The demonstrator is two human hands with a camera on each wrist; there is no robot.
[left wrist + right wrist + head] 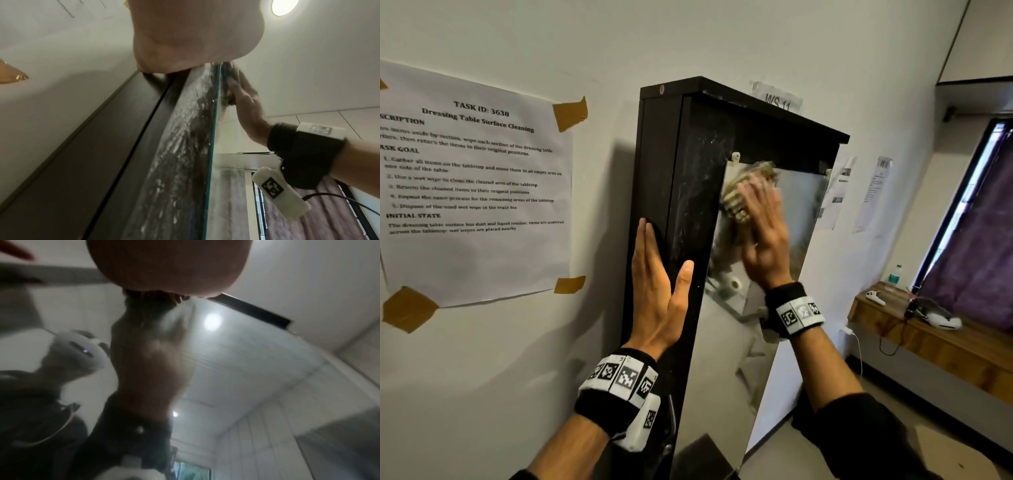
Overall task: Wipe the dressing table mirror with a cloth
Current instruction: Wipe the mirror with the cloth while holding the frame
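A tall mirror (801,212) is mounted on the black frame (654,164) of the dressing table against the wall. My right hand (765,219) presses a crumpled pale cloth (736,192) flat against the upper left of the glass, fingers straight and blurred. The same hand (246,104) shows beside the mirror's green glass edge (213,126) in the left wrist view. My left hand (657,284) lies flat on the frame's dark side panel, fingers straight, thumb spread onto the front edge. In the right wrist view the mirror (236,369) reflects my arm and the ceiling.
A taped instruction sheet (472,178) hangs on the wall to the left. To the right runs a wooden ledge (928,339) with a water bottle (894,275), white controllers and cables, below a purple curtain (976,233). Papers are stuck on the far wall.
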